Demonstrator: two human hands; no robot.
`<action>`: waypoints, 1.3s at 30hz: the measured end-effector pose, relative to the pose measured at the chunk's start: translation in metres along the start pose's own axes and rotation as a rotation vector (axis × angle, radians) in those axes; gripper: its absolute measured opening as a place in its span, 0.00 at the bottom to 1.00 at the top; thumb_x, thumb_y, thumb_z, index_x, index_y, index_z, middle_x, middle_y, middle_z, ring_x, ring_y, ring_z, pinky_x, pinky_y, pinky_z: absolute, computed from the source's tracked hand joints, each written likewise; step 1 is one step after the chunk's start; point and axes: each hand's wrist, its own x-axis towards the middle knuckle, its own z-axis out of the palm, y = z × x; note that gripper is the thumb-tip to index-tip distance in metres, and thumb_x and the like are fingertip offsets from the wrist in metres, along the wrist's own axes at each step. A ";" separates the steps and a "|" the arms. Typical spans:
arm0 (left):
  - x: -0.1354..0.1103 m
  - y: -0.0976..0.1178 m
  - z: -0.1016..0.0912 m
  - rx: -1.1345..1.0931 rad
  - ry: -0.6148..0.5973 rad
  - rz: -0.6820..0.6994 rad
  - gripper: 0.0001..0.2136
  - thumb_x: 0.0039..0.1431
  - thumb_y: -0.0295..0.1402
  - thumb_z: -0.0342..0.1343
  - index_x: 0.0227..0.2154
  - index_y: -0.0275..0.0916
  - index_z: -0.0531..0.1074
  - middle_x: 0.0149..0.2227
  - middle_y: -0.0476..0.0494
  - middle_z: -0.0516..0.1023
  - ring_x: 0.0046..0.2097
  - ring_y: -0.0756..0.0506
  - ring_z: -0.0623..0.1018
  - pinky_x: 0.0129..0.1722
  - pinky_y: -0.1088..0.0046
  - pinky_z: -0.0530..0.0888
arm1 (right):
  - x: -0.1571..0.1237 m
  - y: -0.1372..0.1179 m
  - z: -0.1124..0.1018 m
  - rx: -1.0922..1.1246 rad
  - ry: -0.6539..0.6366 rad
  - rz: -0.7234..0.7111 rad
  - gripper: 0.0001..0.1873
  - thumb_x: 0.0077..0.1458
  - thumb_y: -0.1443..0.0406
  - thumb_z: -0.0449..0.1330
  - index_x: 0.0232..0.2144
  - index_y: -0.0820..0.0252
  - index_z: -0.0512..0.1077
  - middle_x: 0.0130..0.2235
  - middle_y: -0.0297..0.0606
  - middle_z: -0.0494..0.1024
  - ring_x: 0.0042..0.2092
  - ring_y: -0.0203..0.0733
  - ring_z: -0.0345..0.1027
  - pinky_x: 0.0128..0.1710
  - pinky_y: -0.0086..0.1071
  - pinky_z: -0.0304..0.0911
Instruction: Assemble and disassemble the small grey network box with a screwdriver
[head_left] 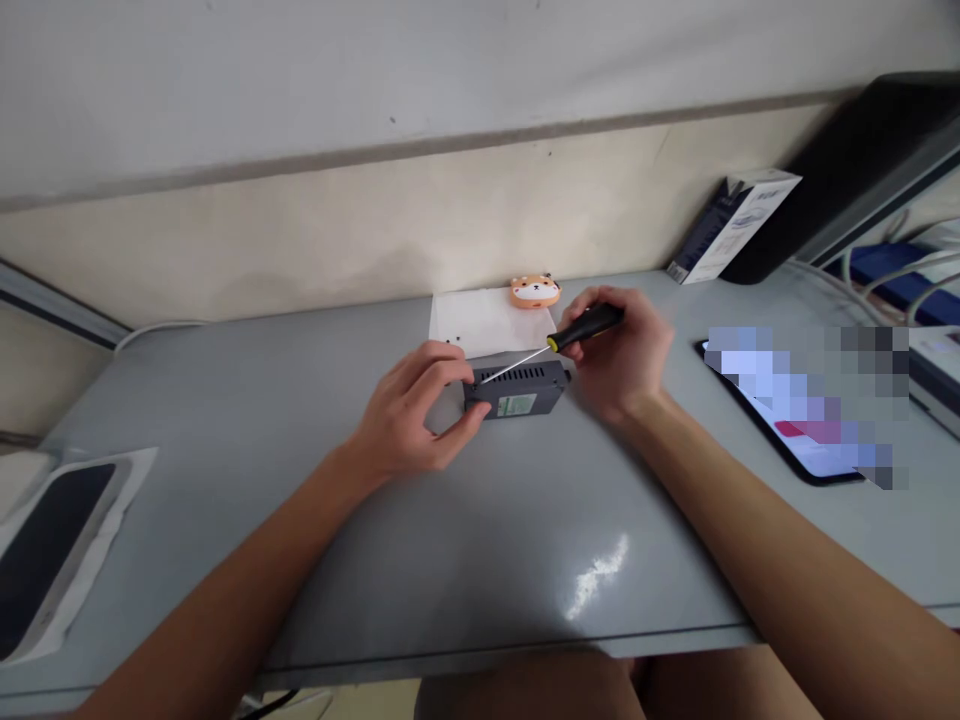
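A small dark grey box (551, 395) with vent slots and a pale label stands on the grey table. My left hand (416, 410) grips its left end between thumb and fingers. In my right hand (626, 350) is a screwdriver (589, 325) with a black handle and a yellow collar, its fingers wrapped round the handle. The thin shaft slants down to the left, and its tip is at the upper left corner of the box. Whether the tip sits in a screw, I cannot tell.
Behind the box lies a white paper sheet (480, 318) with tiny dark specks, and an orange animal-face case (535, 292) on it. A lit phone or tablet (787, 420) is on the right. A carton (731, 225) leans at the back right; a dark flat device (56, 545) lies far left.
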 end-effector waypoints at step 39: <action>0.005 0.026 0.015 0.169 -0.069 -0.053 0.10 0.71 0.24 0.56 0.48 0.42 0.77 0.50 0.44 0.85 0.49 0.45 0.84 0.51 0.65 0.74 | 0.031 -0.011 -0.041 0.162 0.137 -0.076 0.16 0.53 0.60 0.56 0.15 0.53 0.64 0.21 0.36 0.61 0.21 0.36 0.49 0.21 0.38 0.44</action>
